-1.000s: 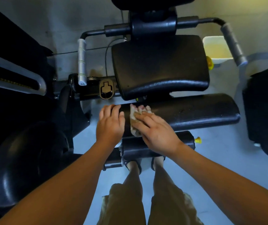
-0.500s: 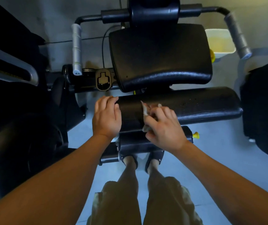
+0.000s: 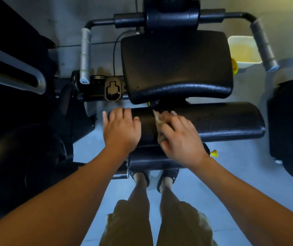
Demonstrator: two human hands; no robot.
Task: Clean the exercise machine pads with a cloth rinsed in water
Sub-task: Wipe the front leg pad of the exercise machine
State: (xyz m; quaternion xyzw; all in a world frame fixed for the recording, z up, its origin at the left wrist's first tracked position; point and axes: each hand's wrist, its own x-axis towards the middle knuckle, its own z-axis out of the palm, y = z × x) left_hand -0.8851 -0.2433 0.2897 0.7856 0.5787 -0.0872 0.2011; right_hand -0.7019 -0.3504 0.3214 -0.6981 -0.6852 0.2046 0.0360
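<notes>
A long black roller pad (image 3: 222, 121) runs across the middle of the machine, below the wide black seat pad (image 3: 176, 68). My left hand (image 3: 121, 128) rests flat on the roller pad's left end, fingers straight. My right hand (image 3: 181, 139) presses a beige cloth (image 3: 159, 121) against the roller pad just right of the left hand; most of the cloth is hidden under the fingers. A shorter black pad (image 3: 147, 160) sits below my hands.
A white tub of yellowish water (image 3: 243, 50) stands on the floor at the upper right. Two grey handle grips (image 3: 85, 55) (image 3: 263, 48) flank the seat. Dark machine parts (image 3: 17, 157) crowd the left side, another dark machine (image 3: 291, 125) the right. My legs stand on the pale floor (image 3: 231, 174).
My right hand with the cloth has slid from the pad's left part a little to the right and back along the pad. The left hand stays on the pad's end. The camera view shifted slightly.
</notes>
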